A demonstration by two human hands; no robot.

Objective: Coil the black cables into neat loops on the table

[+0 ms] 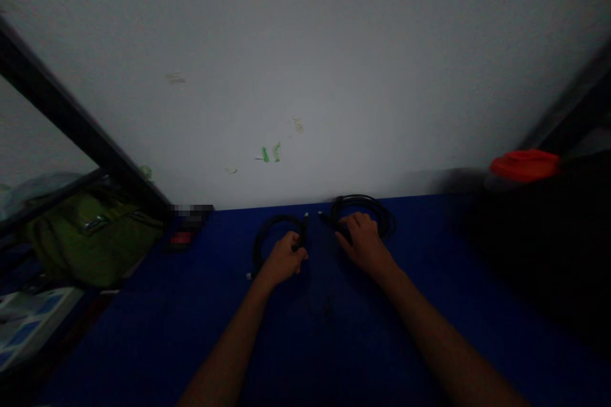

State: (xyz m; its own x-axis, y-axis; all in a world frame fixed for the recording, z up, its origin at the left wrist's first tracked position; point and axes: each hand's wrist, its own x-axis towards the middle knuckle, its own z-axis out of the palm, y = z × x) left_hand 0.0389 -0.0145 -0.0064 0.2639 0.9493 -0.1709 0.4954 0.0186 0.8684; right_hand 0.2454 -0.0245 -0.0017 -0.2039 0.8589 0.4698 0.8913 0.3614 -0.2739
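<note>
Two coiled black cables lie side by side on a blue surface (329, 343) against the wall. Around the right side of the left cable (256, 245) my left hand (285, 257) has its fingers closed, just below a light-tipped plug pointing at the wall. Another pale plug end shows at that coil's lower left. My right hand (363, 241) grips the left part of the right cable (391, 222), whose loops spread behind and beside the fingers. Its plug end points up and left, apart from the other cable. Dim light hides the fingertips in part.
A pale wall (334, 76) rises behind. At left are a dark frame post (86, 127), a green bag (95, 235), a white-and-blue tray (38, 318) and a pixelated item (188, 226). At right stand an orange-lidded container (525, 166) and a large black object (539, 248).
</note>
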